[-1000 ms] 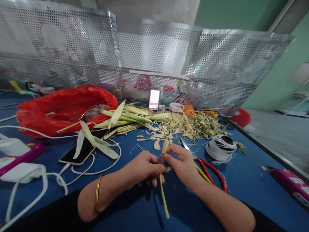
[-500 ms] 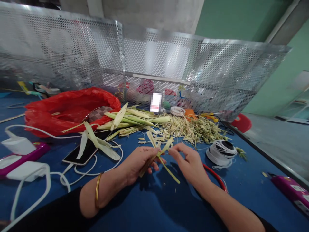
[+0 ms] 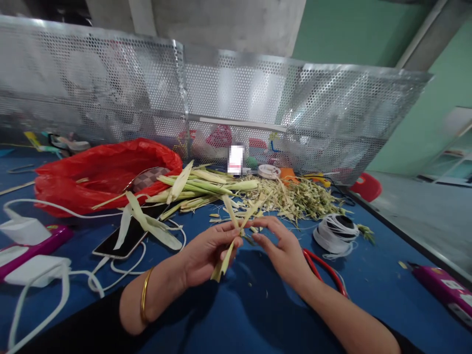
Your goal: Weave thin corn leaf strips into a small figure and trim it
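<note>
My left hand (image 3: 208,253) is closed around pale yellow-green corn husk strips (image 3: 229,260), pinching their crossing between thumb and fingers. Two strip ends rise from this crossing in a V, and a folded length hangs below the fingers. From the right, my right hand (image 3: 278,248) reaches in with its index fingertip at the crossing. Its thumb is apart from the index finger, beside a short shaded strip end; the other fingers are partly hidden. Behind both hands lie a bundle of corn husks (image 3: 201,187) and a heap of dry plant scraps (image 3: 276,196).
At left are a red plastic bag (image 3: 55,189), a phone (image 3: 121,238) with loose husks on it, and white chargers (image 3: 37,270) with cables. A thread spool (image 3: 334,236), red-handled tool (image 3: 328,268) and purple power strip (image 3: 440,290) lie right. A perforated metal screen (image 3: 236,83) stands behind.
The strip that pointed down to the right no longer extends there; a folded length now hangs below my left hand. My right fingertips have come closer to the crossing. The view has shifted slightly.
</note>
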{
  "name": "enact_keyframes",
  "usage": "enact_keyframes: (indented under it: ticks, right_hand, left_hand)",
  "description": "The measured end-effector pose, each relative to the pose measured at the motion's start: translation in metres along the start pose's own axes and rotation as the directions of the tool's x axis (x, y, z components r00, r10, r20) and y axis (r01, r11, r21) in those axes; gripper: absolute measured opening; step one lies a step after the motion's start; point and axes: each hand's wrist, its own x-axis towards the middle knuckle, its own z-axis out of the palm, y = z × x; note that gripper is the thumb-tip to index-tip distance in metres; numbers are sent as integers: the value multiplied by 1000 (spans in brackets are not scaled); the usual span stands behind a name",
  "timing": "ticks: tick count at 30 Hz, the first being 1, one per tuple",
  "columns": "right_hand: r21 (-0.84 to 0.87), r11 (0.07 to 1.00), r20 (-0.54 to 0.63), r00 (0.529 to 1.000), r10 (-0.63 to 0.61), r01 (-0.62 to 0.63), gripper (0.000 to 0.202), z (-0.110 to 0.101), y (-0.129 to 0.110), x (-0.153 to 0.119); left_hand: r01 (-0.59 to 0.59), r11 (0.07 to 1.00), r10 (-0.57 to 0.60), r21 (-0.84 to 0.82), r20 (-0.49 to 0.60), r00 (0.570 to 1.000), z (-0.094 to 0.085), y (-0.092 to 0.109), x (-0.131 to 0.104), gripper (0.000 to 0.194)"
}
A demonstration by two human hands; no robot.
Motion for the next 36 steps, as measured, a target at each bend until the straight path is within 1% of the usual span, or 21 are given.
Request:
enact_keyframes:
  ticks: [3, 6, 9, 11, 13, 16, 19, 22, 24, 26, 28, 29, 30, 31, 32, 34, 35, 36]
  right_hand:
    - [139, 987, 85, 994, 66, -78, 19, 2, -2, 0]
    - [140, 978, 129, 982, 139, -157, 16, 6, -8, -3]
    - [74, 991, 123, 987, 99, -109, 22, 6, -12, -4]
    - [23, 998, 114, 992, 54, -56, 26, 5, -14, -5]
    - [-38, 999, 105, 994, 9, -5, 26, 5, -13, -4]
    - [-122, 991, 78, 996, -39, 48, 27, 5, -10, -4]
    - [-153, 986, 87, 995, -58, 71, 29, 8, -7, -4]
    - [-165, 984, 102, 994, -48, 64, 28, 9, -3, -6]
    - [-194, 980, 26, 999, -45, 49, 26, 7, -2, -7]
    - [-239, 969, -112, 990, -89, 60, 24, 3, -2, -7]
    - [-296, 950, -212, 963, -167, 100, 18, -2, -3, -6]
    - [-323, 939, -221, 955, -200, 122, 14, -4, -4, -5]
    - [-338, 931, -196, 957, -215, 140, 12, -5, -5, -4]
    - [-336, 930, -147, 967, -207, 149, 10, -5, -6, -3]
    - [-311, 940, -85, 981, -177, 142, 8, -4, -6, -2]
    - [-205, 976, 41, 997, -61, 68, 14, -1, -6, 0]
    - [-147, 989, 79, 997, 0, 11, 19, 1, -6, 0]
    - [-100, 994, 90, 995, 45, -36, 22, 3, -5, 0]
  left_hand:
    - [9, 1000, -9, 1, 48, 999, 3, -3, -2, 28]
    - [13, 1000, -12, -5, 55, 998, 2, -5, -2, 26]
    - [33, 999, -33, -2, 43, 999, -1, -8, 1, 21]
    - [3, 1000, -3, 1, -13, 1000, -2, -9, 3, 15]
    - [-33, 999, 32, -12, -92, 995, -1, -10, 5, 12]
    - [-39, 999, 32, -35, -171, 985, 2, -12, 6, 12]
    - [-70, 998, 69, 2, -186, 980, 5, -12, 5, 13]
    - [-90, 991, 107, 102, -177, 978, 4, -12, 4, 17]
    - [-111, 974, 148, 199, -180, 972, 2, -11, 4, 21]
    - [-124, 943, 188, 309, -186, 965, 1, -12, 4, 24]
    - [-93, 911, 176, 402, -176, 968, 2, -14, 3, 26]
    - [-63, 898, 149, 435, -167, 975, 3, -16, 3, 28]
    - [-32, 884, 115, 466, -152, 982, 4, -18, 3, 29]
    - [-9, 864, 86, 503, -131, 988, 6, -20, 2, 29]
    - [2, 848, 69, 530, -114, 991, 7, -23, 1, 29]
    - [-3, 828, 59, 561, -81, 995, 8, -26, 1, 32]
    - [-3, 826, 49, 564, -66, 997, 8, -28, 1, 33]
    - [-4, 825, 44, 566, -56, 997, 8, -28, 1, 34]
